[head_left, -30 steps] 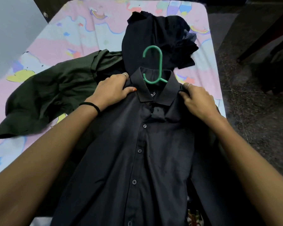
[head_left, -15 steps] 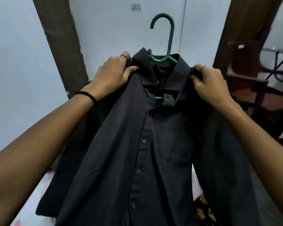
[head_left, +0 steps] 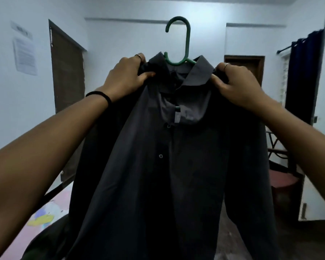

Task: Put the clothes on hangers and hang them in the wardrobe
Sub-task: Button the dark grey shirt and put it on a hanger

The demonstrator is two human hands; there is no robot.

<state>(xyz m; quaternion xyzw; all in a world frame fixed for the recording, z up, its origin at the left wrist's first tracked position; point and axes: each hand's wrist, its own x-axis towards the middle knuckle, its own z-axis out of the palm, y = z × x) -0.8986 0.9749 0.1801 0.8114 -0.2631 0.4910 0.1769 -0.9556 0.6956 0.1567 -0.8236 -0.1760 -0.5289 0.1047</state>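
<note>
Held up in the air, clear of the bed (head_left: 45,218): dark button-up shirt (head_left: 169,166), already threaded onto the green hanger (head_left: 182,42), hook standing above the collar. Left hand (head_left: 124,77) and right hand (head_left: 236,83) each clamped on a shoulder of the shirt. Hangering apparently done for this garment; hanging in the wardrobe not yet done, and no wardrobe rail visible.

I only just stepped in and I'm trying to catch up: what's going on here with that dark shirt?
A person holds a dark button-up shirt up in the air, already on a green hanger whose hook sticks up above the collar. The left hand grips one shoulder, the right hand the other. It is not hung anywhere yet; no wardrobe rail shows. The patterned bed sheet lies below left.
</note>
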